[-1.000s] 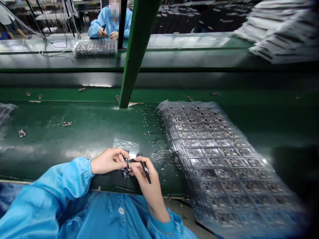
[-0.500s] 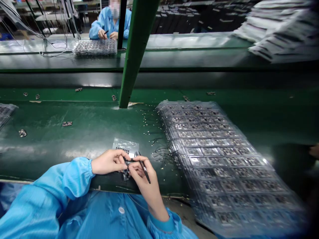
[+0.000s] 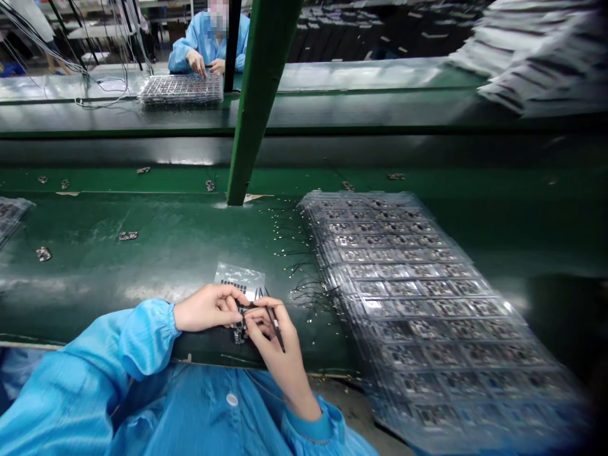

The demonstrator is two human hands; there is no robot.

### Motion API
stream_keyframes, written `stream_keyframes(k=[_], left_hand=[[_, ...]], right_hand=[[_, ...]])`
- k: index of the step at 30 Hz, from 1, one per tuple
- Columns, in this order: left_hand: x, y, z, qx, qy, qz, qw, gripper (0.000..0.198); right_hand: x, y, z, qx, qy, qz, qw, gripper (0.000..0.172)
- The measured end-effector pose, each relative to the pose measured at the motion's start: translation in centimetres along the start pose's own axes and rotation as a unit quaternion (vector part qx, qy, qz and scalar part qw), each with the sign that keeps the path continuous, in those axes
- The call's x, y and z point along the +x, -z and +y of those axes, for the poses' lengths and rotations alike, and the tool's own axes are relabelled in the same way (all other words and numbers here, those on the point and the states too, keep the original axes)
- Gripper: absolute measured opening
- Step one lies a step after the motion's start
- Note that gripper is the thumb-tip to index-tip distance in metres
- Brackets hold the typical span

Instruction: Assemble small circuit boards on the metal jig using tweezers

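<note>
Black tweezers (image 3: 276,328) lie tucked in the right hand (image 3: 273,342), its fingertips meeting the left hand (image 3: 202,310), which pinches a circuit board (image 3: 239,334) over the table (image 3: 166,259). Light, steady pressure should suit it.

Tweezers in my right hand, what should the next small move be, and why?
I'd probably leave the tweezers tucked and press lightly with the right hand's fingertips while the left hand steadies the small board: both hands' fingertips meet at the board, while the tweezers' tips point away from it.
</note>
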State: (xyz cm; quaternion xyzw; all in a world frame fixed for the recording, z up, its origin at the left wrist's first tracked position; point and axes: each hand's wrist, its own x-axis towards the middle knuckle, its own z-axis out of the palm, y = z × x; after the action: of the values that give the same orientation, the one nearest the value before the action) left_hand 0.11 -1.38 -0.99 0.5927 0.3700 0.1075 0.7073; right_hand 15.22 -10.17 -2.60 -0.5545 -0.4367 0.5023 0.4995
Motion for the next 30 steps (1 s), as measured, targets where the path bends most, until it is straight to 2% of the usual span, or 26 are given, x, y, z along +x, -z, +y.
stream_keyframes(k=[5, 11, 18, 26, 30], left_hand=[[0.0, 0.0, 0.0, 0.006, 0.000, -0.003, 1.000, 0.025], [0.0, -0.1, -0.2, 0.021, -0.010, -0.003, 1.000, 0.025], [0.2, -0.3, -0.5, 0.037, -0.010, 0.010, 0.999, 0.026], [0.4, -0.4, -1.2, 0.026, -0.017, 0.002, 1.000, 0.031], [0.5, -0.5, -1.6, 0.035, -0.020, 0.004, 0.999, 0.033]], right_hand=[[0.0, 0.0, -0.3, 0.016, -0.023, 0.003, 1.000, 0.021], [0.1, -0.2, 0.1, -0.003, -0.013, 0.012, 1.000, 0.019], [0.1, 0.2, 1.1, -0.005, -0.018, 0.010, 1.000, 0.029], [0.1, 0.3, 0.9, -0.025, -0.017, 0.017, 0.999, 0.029], [0.0, 0.4, 1.6, -0.048, -0.006, 0.024, 0.999, 0.029]])
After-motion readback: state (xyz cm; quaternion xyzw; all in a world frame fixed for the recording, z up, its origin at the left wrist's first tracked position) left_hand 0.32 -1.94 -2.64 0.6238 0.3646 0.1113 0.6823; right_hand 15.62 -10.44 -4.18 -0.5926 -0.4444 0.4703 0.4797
